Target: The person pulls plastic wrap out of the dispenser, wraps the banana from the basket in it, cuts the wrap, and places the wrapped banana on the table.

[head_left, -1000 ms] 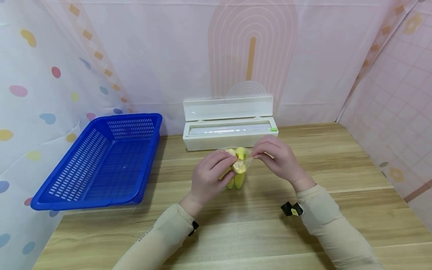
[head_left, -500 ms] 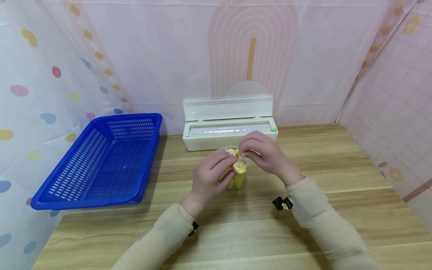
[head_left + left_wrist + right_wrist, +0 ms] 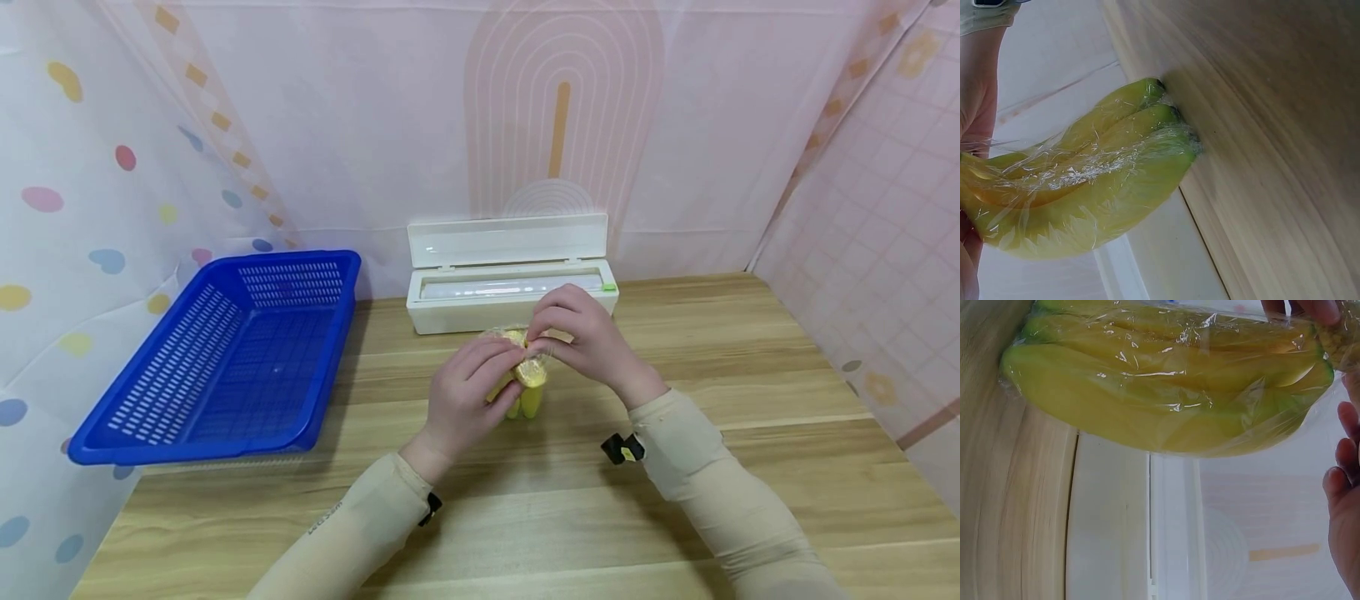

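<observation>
A bunch of bananas (image 3: 531,402), wrapped in clear cling film (image 3: 1088,172), stands upright on the wooden table, tips down. My left hand (image 3: 468,390) grips its top end from the left, fingers over the wrapped crown. With thumb and fingers together, my right hand (image 3: 581,337) pinches gathered film at the crown, right against the left fingertips. In the right wrist view the film lies over the yellow bananas (image 3: 1166,381) with shiny creases, and the right hand's fingers (image 3: 1349,453) show at the right edge. Both hands partly hide the crown in the head view.
Behind the hands stands a white cling film dispenser (image 3: 480,318), lid raised, with a film roll (image 3: 502,287) inside and a green slider (image 3: 608,287). A blue plastic basket (image 3: 315,400) sits at the left of the table. Patterned cloth hangs behind and at both sides.
My right hand has moved left, from pulling a strand of film out to the right, to the crown, where the film is now pressed in. The left hand has stayed put.
</observation>
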`<action>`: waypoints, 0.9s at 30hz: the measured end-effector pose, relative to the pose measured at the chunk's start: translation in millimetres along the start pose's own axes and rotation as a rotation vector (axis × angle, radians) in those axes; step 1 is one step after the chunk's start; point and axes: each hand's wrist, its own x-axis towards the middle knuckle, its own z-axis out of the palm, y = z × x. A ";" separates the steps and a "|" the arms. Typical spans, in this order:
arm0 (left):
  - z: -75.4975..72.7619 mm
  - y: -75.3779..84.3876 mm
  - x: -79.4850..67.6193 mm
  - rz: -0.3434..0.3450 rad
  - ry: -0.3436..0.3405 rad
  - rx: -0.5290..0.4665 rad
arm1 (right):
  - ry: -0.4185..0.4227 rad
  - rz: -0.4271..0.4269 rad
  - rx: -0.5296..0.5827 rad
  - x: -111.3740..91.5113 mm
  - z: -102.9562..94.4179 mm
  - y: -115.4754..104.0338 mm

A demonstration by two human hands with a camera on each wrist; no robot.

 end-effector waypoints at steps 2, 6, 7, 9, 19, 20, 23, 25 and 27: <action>-0.5 0.4 -0.1 -0.002 -0.004 0.003 | -0.006 0.014 0.028 -0.1 0.2 -0.7; -1.7 2.1 0.6 -0.006 -0.017 -0.001 | -0.039 0.034 0.097 0.2 1.5 -2.5; -1.9 2.6 0.6 -0.007 -0.020 -0.001 | -0.048 0.034 0.107 0.5 1.8 -3.0; -2.3 3.7 1.0 -0.011 -0.025 -0.001 | -0.063 0.028 0.119 1.1 2.4 -3.6; -0.1 7.1 3.0 0.007 -0.002 -0.015 | -0.098 0.028 0.087 7.3 2.4 -7.0; 0.2 7.3 2.9 0.010 0.002 -0.016 | -0.099 0.029 0.082 8.0 2.5 -7.1; 0.1 8.5 2.9 0.010 0.008 -0.009 | -0.087 0.037 0.046 9.7 1.7 -6.0; 0.0 9.4 2.8 0.009 0.012 0.000 | -0.069 0.062 0.024 9.8 0.0 -4.6; -0.1 10.1 2.4 0.008 0.010 0.013 | -0.053 0.099 0.007 9.3 -3.1 -3.3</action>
